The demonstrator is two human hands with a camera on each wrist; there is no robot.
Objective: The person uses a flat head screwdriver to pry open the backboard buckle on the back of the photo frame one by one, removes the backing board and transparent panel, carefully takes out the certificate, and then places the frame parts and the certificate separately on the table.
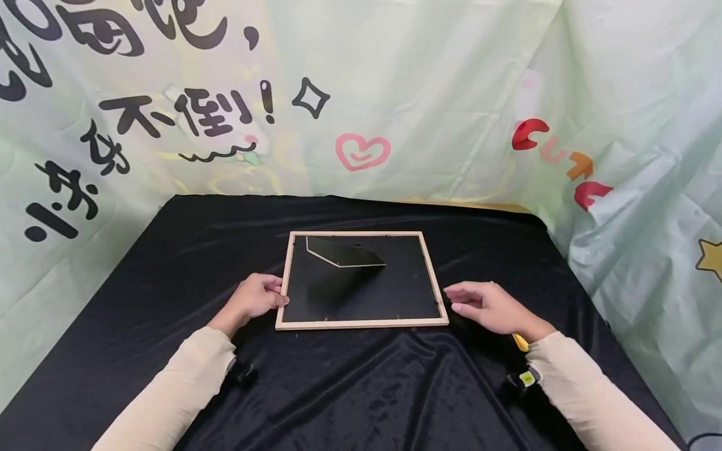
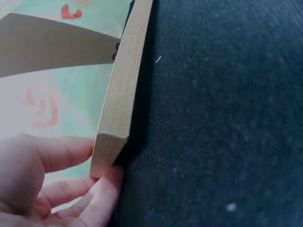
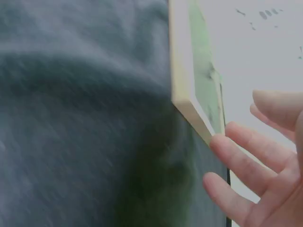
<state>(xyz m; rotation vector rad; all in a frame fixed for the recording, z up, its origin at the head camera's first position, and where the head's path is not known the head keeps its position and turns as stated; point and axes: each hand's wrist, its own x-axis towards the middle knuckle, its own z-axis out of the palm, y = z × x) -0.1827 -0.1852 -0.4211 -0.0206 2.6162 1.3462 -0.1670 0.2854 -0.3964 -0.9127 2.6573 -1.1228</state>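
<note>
A picture frame (image 1: pixel 389 294) with a pale wooden border lies face down, its black backing upward. The easel stand (image 1: pixel 344 252) on its back is lifted at an angle. My left hand (image 1: pixel 256 297) pinches the left side of the border near the front corner; in the left wrist view the thumb is on one face of the wooden edge (image 2: pixel 118 90) and fingertips are at its underside. Just off the right side is my right hand (image 1: pixel 485 305), fingers loosely extended and holding nothing. In the right wrist view its fingertips come right at the frame's corner (image 3: pixel 182 71).
Black cloth (image 1: pixel 350 388) covers the table and has folds along the front. A pale green printed curtain (image 1: pixel 440 94) with lettering and a pink heart rises behind and on both sides. Small black devices are strapped at both wrists.
</note>
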